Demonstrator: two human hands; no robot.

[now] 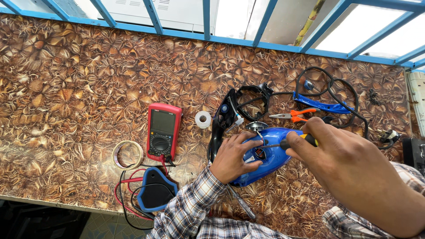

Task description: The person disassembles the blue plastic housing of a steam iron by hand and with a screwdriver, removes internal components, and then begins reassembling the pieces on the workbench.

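A blue clothes iron body (270,155) lies opened on the patterned brown tabletop (79,79), its inner parts showing. My left hand (232,157) grips the iron's near side and steadies it. My right hand (349,163) holds a screwdriver with a black and yellow handle (301,140); its shaft points left into the opening of the iron. The iron's black handle frame (226,117) stands just left of the blue body, with wires hanging from it.
A red multimeter (163,131) with red and black leads lies left of the iron, a blue-edged black sole piece (155,188) below it. A tape ring (127,154), a small white tape roll (203,119), orange-handled pliers (294,115), a blue plastic part (321,106) and a black cord (349,102) lie around.
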